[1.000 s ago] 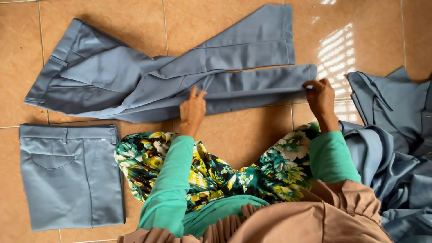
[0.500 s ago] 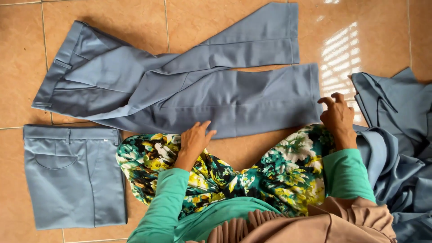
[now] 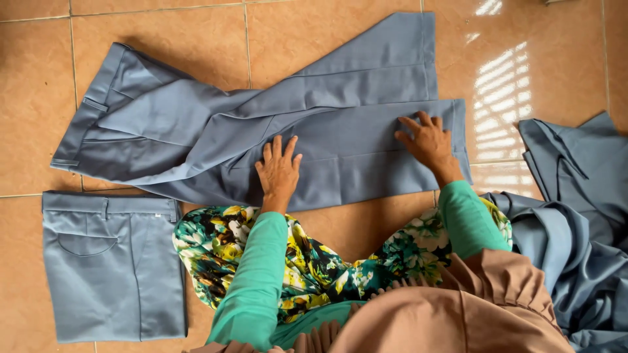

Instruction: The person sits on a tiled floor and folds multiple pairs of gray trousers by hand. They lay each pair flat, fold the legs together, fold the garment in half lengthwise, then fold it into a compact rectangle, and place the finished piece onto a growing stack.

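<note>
Grey-blue trousers (image 3: 196,124) flat on tiles, left hand (image 3: 278,171) and right hand (image 3: 428,140) open-palmed on the near leg

Spread trousers (image 3: 261,124) lie flat on the tiled floor (image 3: 163,39), waistband left, leg ends right. Left hand (image 3: 278,171) rests flat on the near leg, about mid-trousers; right hand (image 3: 428,140) flat on the same leg near its right end. Folded trousers (image 3: 108,261) lie just below the spread trousers' waistband, apart from it. Heap of cloth (image 3: 575,216) sits right of the spread trousers' leg ends, beside the right forearm.
</note>
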